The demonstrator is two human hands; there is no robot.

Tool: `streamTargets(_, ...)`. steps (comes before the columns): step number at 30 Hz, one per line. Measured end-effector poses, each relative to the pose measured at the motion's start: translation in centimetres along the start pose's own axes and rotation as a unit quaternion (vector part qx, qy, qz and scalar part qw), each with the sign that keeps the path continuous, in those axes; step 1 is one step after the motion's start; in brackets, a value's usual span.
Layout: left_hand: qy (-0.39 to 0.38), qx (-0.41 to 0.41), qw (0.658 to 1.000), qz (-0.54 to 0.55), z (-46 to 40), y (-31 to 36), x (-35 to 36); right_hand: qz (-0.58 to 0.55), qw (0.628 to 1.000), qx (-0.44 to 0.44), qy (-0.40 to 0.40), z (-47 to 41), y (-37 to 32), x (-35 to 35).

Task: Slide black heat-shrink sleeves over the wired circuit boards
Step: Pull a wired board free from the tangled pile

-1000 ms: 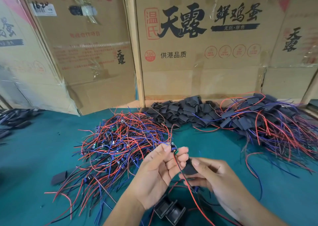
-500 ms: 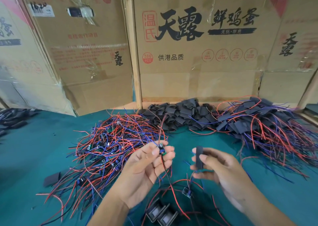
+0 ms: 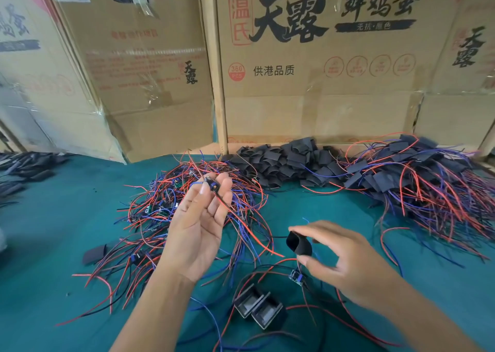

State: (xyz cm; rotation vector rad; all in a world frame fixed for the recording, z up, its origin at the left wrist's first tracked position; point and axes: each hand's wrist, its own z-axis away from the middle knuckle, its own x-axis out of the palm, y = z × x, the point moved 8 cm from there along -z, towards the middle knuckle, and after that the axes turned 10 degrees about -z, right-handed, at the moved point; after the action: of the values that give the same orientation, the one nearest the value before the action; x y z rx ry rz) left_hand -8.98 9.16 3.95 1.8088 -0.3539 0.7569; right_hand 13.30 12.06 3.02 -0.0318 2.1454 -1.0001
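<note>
Black sleeve [image 3: 298,242] pinched mouth-open in right hand [image 3: 348,264], thin, floppy, light. Board [image 3: 211,185] gripped at left hand [image 3: 199,231] fingertips, wires trailing. Best held by sleeve edges, board by rim.

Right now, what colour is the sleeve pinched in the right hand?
Black: the sleeve in the right hand shows best in the head view.
</note>
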Motion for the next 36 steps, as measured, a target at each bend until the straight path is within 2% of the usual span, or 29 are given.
streamTargets(5, 0.002, -0.013, 1.0, 0.011, 0.1, -0.2, -0.1, 0.03, 0.999, 0.016, -0.017, 0.1, 0.7, 0.6)
streamTargets(14, 0.007, -0.026, 0.999, 0.021, 0.2, -0.6, -0.3, 0.052, 0.998, -0.014, -0.026, 0.2, 0.1, 1.0)
streamTargets(19, 0.024, -0.007, 0.999, 0.029, -0.1, -0.4, -0.7, 0.101, 0.992, -0.047, -0.054, 0.2, -0.6, 1.5)
streamTargets(23, 0.033, 0.003, 0.999, 0.031, -0.3, -0.5, -1.1, 0.098, 0.992, -0.05, -0.06, 0.2, -0.7, 1.9)
streamTargets(33, 0.009, -0.002, 1.0, -0.005, 0.1, -1.5, 0.0, 0.077, 0.996, -0.046, -0.005, 0.2, -1.2, 1.7)
streamTargets(36, -0.017, -0.022, 0.997, -0.068, 0.6, -2.9, 1.0, 0.075, 0.996, -0.039, 0.026, 0.1, -1.4, 1.3)
